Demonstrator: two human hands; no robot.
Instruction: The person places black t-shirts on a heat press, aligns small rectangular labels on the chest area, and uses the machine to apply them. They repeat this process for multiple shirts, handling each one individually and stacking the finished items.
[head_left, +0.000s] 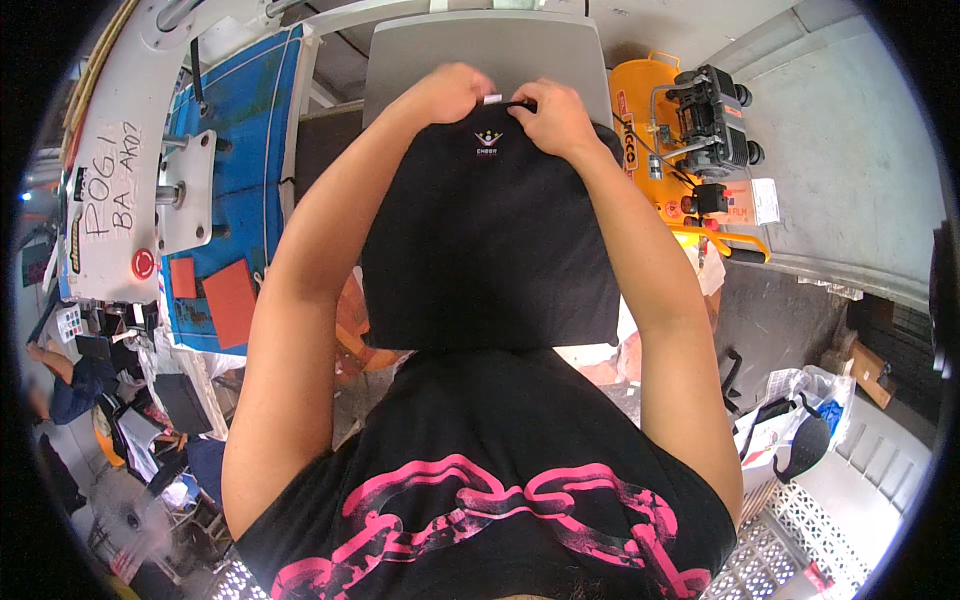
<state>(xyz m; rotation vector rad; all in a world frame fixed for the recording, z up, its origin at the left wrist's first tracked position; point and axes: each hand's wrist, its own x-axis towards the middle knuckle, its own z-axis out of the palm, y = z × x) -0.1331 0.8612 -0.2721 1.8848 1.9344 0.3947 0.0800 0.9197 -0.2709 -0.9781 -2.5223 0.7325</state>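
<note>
A black shirt (491, 240) lies spread flat before me, its far part over a grey flat board (487, 52). Near its far edge is a small printed emblem (488, 142) with writing under a winged figure and stars. A white tag (492, 99) shows at the collar, between my hands. My right hand (556, 116) pinches the collar edge between thumb and fingers. Just left of the tag, my left hand (450, 91) is at the same edge with curled, blurred fingers; its grip is hidden.
At left stands a white machine (112, 172) with handwriting, a red emergency-stop button (142, 264) and a blue bed (232, 150) bearing red pads (229, 300). An orange air compressor (645, 120) is right of the board. Bags (787, 427) lie lower right. Another person (71, 382) is at far left.
</note>
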